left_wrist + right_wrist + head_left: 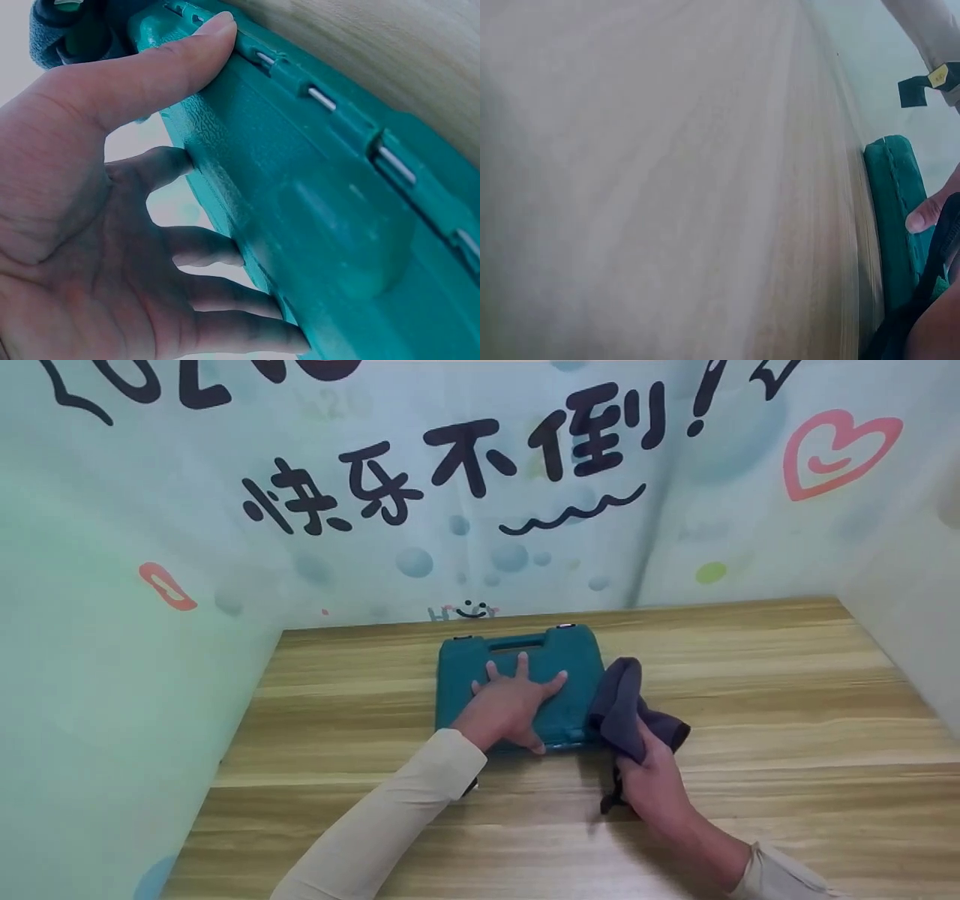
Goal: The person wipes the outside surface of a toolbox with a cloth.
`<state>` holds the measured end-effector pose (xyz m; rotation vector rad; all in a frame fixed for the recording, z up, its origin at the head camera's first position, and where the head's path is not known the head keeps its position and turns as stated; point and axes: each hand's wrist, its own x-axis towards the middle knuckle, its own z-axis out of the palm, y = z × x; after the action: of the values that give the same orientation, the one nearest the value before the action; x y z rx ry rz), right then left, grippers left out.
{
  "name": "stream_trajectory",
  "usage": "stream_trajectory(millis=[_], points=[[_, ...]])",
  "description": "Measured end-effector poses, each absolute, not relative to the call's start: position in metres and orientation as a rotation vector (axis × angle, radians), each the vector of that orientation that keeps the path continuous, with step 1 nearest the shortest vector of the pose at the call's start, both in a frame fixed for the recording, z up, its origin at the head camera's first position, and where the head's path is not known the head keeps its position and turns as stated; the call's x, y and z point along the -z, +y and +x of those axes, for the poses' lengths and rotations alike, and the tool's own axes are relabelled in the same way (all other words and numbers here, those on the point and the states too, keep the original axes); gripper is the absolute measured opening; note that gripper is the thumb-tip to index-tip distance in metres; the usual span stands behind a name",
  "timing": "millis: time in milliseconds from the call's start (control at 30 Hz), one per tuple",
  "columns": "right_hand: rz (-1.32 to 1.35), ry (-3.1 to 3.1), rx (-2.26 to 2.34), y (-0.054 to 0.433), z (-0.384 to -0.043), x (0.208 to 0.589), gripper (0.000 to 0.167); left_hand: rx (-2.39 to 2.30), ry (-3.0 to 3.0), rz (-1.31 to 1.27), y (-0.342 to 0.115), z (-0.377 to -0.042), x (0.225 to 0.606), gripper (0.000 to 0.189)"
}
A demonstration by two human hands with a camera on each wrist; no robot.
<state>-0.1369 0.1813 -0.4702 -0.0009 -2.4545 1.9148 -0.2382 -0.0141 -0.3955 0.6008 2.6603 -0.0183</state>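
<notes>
A teal plastic carrying case [577,656] lies flat on the table, its handle toward the back wall. My left hand [504,706] rests on its lid with fingers spread. In the left wrist view the thumb [187,56] touches the hinged edge, where metal pins show, and the other fingertips lie against the case's face [337,232]. At the case's right edge, my right hand [656,780] grips a bunched dark grey cloth [622,701], which touches the case. A dark strip dangles below that hand. The right wrist view catches only the case's edge [891,217] and part of the cloth.
The wood-grain table [787,697] extends on both sides of the case. A printed backdrop [360,570] with dark lettering rises behind it, and pale walls stand left and right. A small dark object [470,787] peeks out beside the left cuff.
</notes>
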Motion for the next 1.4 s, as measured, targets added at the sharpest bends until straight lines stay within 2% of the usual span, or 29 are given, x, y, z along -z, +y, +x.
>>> stream_trajectory(millis=[400,933,1200,1400], points=[[-0.087,-2.433,-2.008,0.184,-0.134,0.465,0.064,0.000,2.667,0.608,-0.015,-0.239,0.396,0.111],[-0.144,-2.428,-2.034,0.191,-0.167,0.460,0.066,0.028,2.688,0.587,-0.013,-0.238,0.397,0.108],[0.136,-2.607,-1.867,0.209,-0.196,0.456,0.068,0.069,2.738,0.508,0.001,-0.236,0.399,0.107],[0.308,-2.675,-1.716,0.223,-0.218,0.453,0.062,0.170,2.809,0.506,0.014,-0.233,0.401,0.104]])
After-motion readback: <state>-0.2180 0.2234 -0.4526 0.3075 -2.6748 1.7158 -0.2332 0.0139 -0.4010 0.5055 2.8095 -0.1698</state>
